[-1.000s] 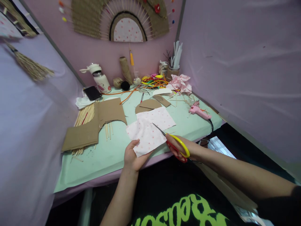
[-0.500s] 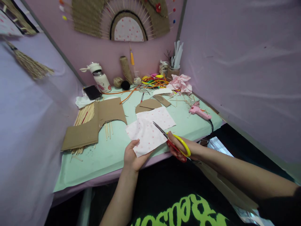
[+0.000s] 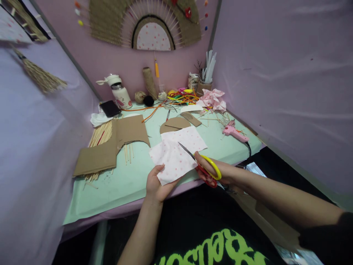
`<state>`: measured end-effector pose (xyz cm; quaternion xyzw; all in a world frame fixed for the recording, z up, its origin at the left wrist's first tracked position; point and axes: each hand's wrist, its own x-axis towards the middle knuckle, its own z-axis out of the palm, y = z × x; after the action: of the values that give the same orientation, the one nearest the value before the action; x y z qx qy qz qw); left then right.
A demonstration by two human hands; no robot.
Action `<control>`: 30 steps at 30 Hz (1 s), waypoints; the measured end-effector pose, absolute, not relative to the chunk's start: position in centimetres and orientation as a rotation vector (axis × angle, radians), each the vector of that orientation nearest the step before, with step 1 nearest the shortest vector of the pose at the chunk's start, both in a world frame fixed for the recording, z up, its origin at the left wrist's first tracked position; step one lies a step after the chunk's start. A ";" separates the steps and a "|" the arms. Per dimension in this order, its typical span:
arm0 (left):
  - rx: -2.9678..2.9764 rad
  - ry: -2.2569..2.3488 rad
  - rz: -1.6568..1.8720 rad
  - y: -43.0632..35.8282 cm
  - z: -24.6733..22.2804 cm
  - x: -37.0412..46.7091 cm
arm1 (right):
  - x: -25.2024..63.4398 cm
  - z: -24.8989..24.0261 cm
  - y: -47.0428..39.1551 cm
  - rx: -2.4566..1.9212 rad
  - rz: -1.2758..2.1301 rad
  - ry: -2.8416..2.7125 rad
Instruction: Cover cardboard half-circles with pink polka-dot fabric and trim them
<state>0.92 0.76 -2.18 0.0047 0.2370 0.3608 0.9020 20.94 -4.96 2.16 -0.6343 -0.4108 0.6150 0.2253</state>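
My left hand (image 3: pixel 158 185) grips the lower left edge of a white sheet with pink dots (image 3: pixel 175 162), its thumb on top and its other fingers underneath. Scissors (image 3: pixel 211 166) with yellow and red handles are in my right hand (image 3: pixel 205 167), their blades pointing up and left across the sheet. Whether the blades are slightly apart is hard to tell. Behind the held part, more dotted material (image 3: pixel 194 138) lies over the table and partly covers a rounded piece of brown cardboard (image 3: pixel 173 124).
On the green tabletop (image 3: pixel 104 195), cardboard (image 3: pixel 96 158) and thin sticks (image 3: pixel 103 130) lie at left. A white bottle (image 3: pixel 122 96) and a phone (image 3: pixel 110 109) stand and lie behind them. A pink glue gun (image 3: pixel 235 133) with a black cord is at right, near crumpled pink paper (image 3: pixel 212 99).
The view has shifted slightly. The scissors have moved a little to the left relative to the table, while both hands keep their holds.
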 end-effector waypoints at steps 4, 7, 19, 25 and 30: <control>0.027 0.477 0.744 0.7 -2.2 0.9 | 20.8 1.9 -4.8 -1.775 1.697 -1.100; 0.039 0.467 0.745 0.7 -2.2 0.9 | 20.5 2.1 -4.8 -1.789 1.670 -1.092; 0.039 0.490 0.753 0.6 -1.9 1.0 | 20.2 2.5 -4.8 -1.778 1.608 -1.076; 0.079 0.449 0.731 0.7 -2.3 0.8 | 20.6 1.9 -4.9 -1.746 1.614 -1.105; 0.082 0.420 0.725 0.7 -2.5 0.7 | 20.6 2.1 -4.9 -1.768 1.602 -1.118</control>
<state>0.69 0.71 -2.49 0.0399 0.2038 0.3517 0.9128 20.63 -4.87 2.08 -0.6496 -0.4108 0.5885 0.2507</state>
